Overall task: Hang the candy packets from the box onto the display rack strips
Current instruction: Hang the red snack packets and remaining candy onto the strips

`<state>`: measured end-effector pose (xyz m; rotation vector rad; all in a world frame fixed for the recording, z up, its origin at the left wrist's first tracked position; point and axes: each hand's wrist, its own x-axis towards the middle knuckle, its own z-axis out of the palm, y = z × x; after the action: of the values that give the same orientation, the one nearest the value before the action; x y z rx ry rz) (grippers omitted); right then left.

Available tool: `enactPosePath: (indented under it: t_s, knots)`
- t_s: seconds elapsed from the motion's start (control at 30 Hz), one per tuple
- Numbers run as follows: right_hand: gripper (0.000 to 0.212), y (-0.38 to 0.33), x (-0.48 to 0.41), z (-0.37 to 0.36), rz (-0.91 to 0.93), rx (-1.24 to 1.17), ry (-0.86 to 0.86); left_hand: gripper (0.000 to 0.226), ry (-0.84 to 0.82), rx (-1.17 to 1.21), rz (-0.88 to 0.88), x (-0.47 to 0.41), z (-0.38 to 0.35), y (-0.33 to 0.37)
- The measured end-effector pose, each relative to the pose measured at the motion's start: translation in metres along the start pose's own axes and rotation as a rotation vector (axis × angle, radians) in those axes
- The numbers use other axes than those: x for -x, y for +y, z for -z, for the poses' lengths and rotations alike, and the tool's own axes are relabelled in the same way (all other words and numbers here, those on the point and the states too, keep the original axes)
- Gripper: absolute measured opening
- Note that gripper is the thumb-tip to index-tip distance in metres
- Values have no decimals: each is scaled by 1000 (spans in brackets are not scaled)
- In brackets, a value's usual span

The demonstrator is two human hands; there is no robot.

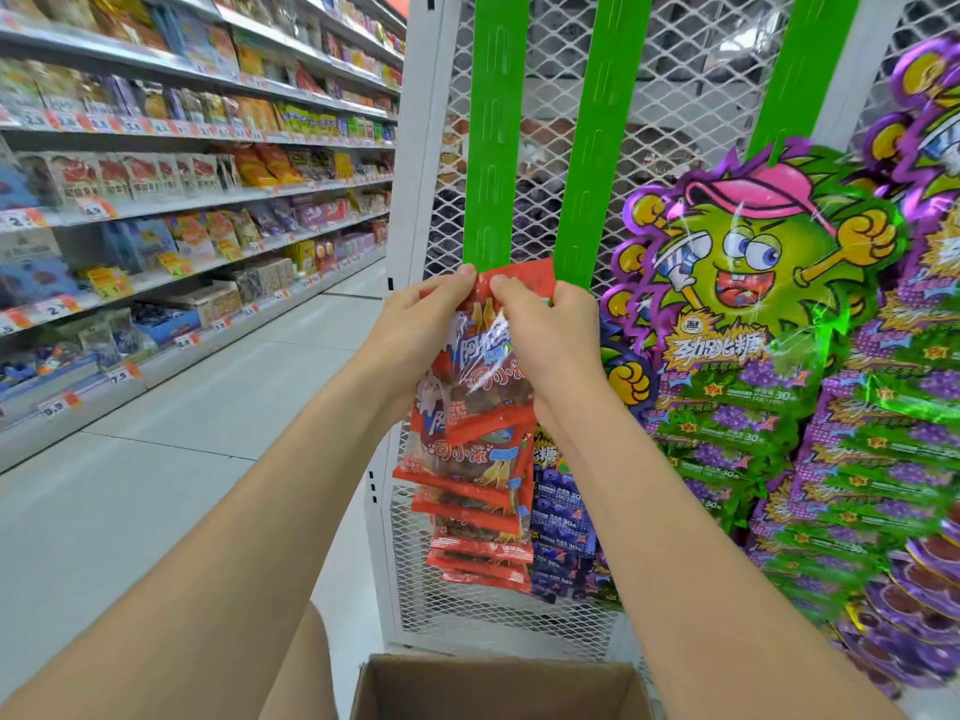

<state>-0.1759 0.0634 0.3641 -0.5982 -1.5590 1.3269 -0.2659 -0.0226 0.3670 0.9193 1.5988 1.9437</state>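
Left grip (434,317) and right grip (548,330) both pinch the packet (488,366) by its top edge — likely to line it up with the strip (491,148) just above; box (493,683) well below.

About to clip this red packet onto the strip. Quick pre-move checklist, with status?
1. Grip: left hand and right hand both pinch the red packet at its top edge: ok.
2. Space: left green strip is bare above the hands: ok.
3. Packet hole lined up with a strip slot: cannot tell, fingers cover it.
4. Column: hung red packets below overlap in order: ok.
5. Stock left in the box: cannot tell.
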Motion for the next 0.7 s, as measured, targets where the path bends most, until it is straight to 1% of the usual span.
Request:
enactPosePath:
  t_s: [0.1,0.17,0.27,0.33,0.4,0.47,0.57,0.63,0.7]
  knots:
    - [33,-6,-6,1,-27,-16,-11,40,-58,16,9,1,-2,2]
    - [30,-7,-8,2,-36,12,-23,34,-81,17,-9,0,-2,1]
    - [16,-2,-6,4,-101,19,-72,24,-106,29,5,-1,0,-1]
    - [15,-2,-6,6,-144,-4,-108,23,-107,29,20,-1,-1,1]
    - [17,-3,-9,10,-157,7,-123,22,-103,39,42,-2,-2,4]
    - [26,-3,-12,13,-148,7,-137,24,-137,57,69,-3,-1,6]
    - [27,-1,-11,16,-123,25,-163,27,-193,97,101,-1,1,6]
    - [37,1,-9,18,-68,56,-154,29,-186,113,122,-1,2,6]
    - [38,1,-5,20,8,129,-118,30,-165,118,146,0,1,7]
